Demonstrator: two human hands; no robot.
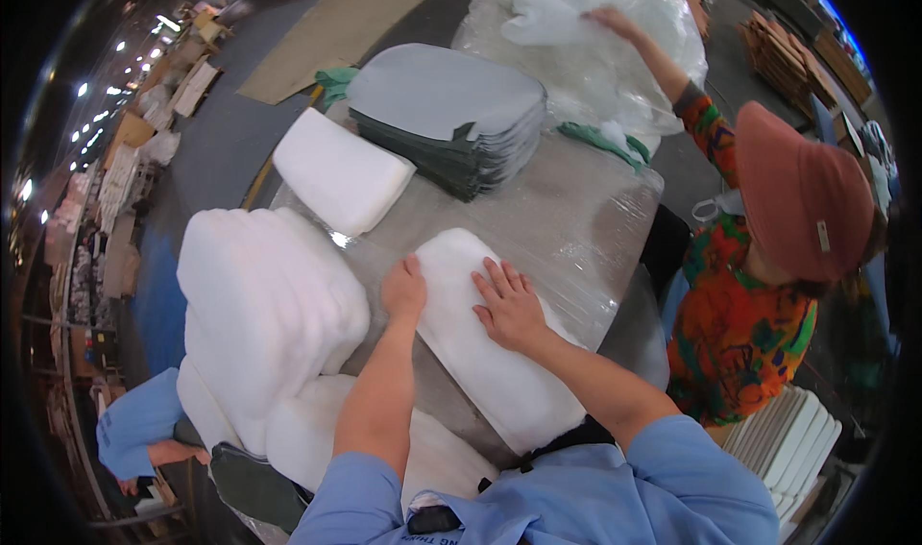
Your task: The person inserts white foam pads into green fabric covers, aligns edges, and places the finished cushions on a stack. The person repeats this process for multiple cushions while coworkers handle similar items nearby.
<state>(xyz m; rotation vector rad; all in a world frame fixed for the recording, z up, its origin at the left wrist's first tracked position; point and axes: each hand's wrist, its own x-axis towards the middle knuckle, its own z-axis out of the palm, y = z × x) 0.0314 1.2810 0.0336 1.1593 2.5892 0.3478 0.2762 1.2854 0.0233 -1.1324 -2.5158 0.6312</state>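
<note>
A long white foam pad (485, 353) lies on the plastic-wrapped table (567, 218) right in front of me. My left hand (404, 289) rests curled at the pad's left edge near its far end. Flat on top of the pad, fingers spread, lies my right hand (507, 307). Neither hand lifts it. Left of the pad, a tall stack of white foam pads (264, 305) stands at the table's left edge.
Another white foam pad (341, 170) lies farther back. Behind it sits a stack of grey shaped sheets (451, 113). At the right, a person in a red cap and colourful shirt (749, 295) reaches into a clear plastic bag of white padding (595, 36). White panels (788, 439) are stacked at lower right.
</note>
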